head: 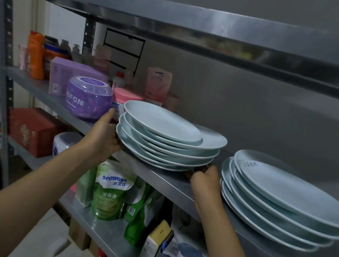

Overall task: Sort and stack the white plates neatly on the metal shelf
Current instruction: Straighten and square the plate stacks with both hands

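Observation:
A stack of several pale white plates (164, 125) sits on the middle level of the metal shelf (168, 184), uneven, with the top plates shifted left. My left hand (104, 137) grips the stack's left rim, thumb up along the side. My right hand (205, 179) holds the stack's lower right edge, fingers curled under it. A second stack of larger oval plates (287, 193) rests to the right on the same level, also slightly staggered.
Left of the plates stand a purple jar (88, 99), a pink-lidded tub (124, 98), a purple box and bottles. Green refill pouches (111, 190) and boxes fill the level below. The upper shelf beam (202, 33) hangs overhead.

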